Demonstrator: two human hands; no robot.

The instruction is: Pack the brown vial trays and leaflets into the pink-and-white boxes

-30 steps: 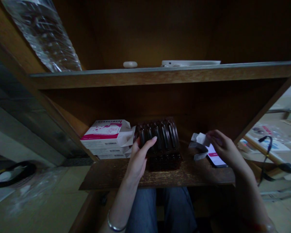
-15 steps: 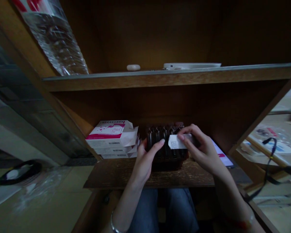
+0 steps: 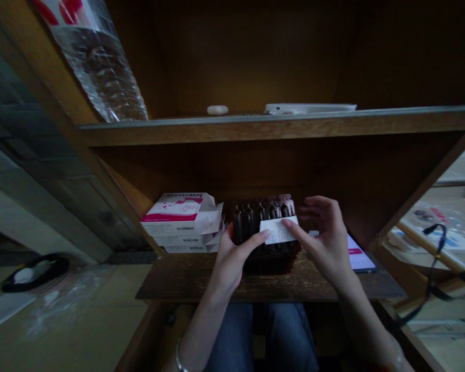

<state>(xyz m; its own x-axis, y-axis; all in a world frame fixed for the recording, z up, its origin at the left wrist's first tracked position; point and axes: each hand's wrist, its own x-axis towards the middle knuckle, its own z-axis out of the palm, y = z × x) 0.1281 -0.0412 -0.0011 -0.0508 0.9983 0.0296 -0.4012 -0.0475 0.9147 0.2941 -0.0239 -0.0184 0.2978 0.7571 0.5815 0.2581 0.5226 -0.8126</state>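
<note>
Head view: a wooden cabinet (image 3: 256,135) rises behind the grip, its dark lower board (image 3: 194,283) running beneath. Just left of the grip sits a stack of pink and white boxes (image 3: 177,228), the top one's end flap standing open. At the grip is a dark pack of slim vials (image 3: 248,221), clasped by the left hand (image 3: 229,258), thumb in front. The right hand (image 3: 330,247) is loosely spread, only its thumb on a paper. Right of it lies a lit phone (image 3: 359,258). Smallest, the white paper (image 3: 279,230), seemingly folded, rests across the vials' front. As judged, paper and pack are brought together, but neither is boxed yet; what the boxes hold is hidden.
</note>
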